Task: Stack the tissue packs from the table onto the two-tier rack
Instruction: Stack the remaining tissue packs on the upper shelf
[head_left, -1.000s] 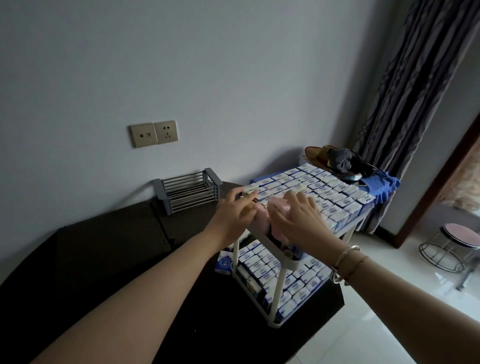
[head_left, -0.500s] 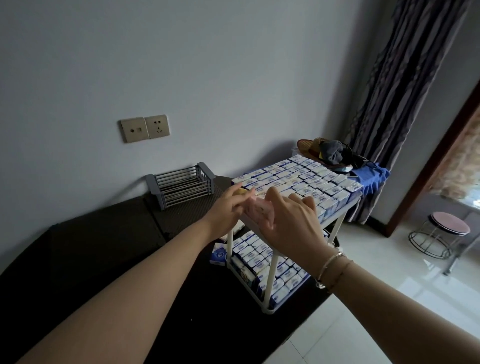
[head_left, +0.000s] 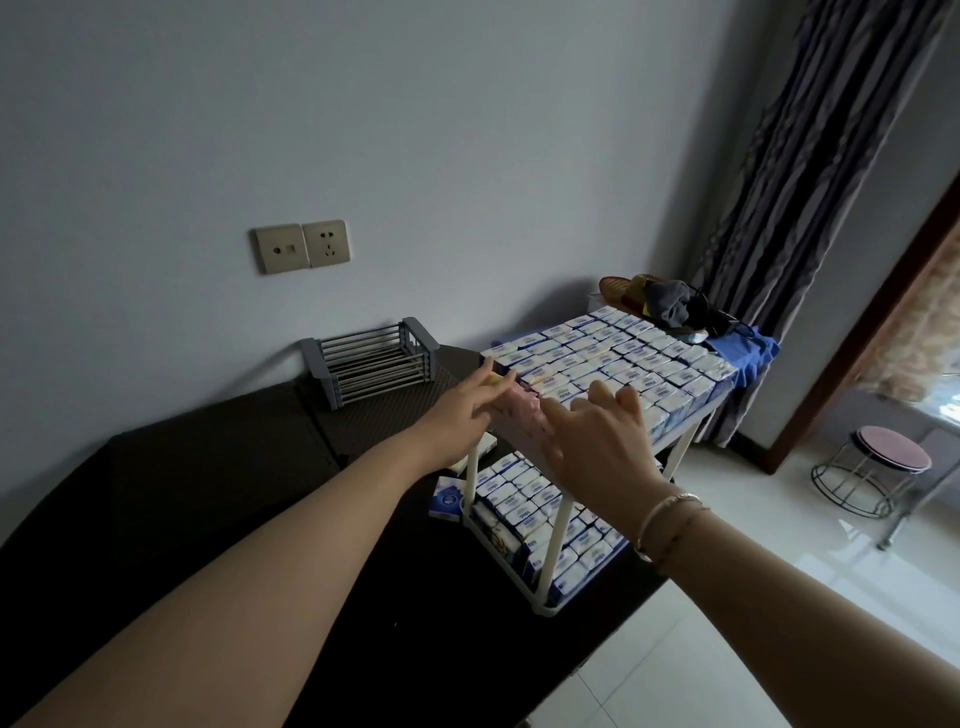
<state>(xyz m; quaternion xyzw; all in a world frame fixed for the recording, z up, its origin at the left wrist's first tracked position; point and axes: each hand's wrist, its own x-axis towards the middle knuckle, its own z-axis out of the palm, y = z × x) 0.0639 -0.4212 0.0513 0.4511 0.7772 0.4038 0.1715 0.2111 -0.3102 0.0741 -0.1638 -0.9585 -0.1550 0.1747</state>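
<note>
The packs (head_left: 613, 364) fill the rack's (head_left: 558, 545) top tier in tight rows, and more fill the bottom tier. At the near left corner of the top tier sits a pink pack (head_left: 522, 410), between the two hands. The left hand (head_left: 467, 410) reaches in from 7 o'clock, fingers nearly straight, fingertips against the corner packs and a small yellow-edged one (whether it pinches that one cannot be told). The right hand (head_left: 597, 436) comes in from 5 o'clock, back toward the camera, fingers spread and slightly bent, tips resting on the front row of packs just right of the pink pack; it grips nothing visible. Bracelets (head_left: 667, 519) circle its wrist. Two loose packs (head_left: 449, 496) lie on the dark table (head_left: 208, 493) just left of the rack. At 11 o'clock from the rack stands a grey wire basket (head_left: 371, 361).
</note>
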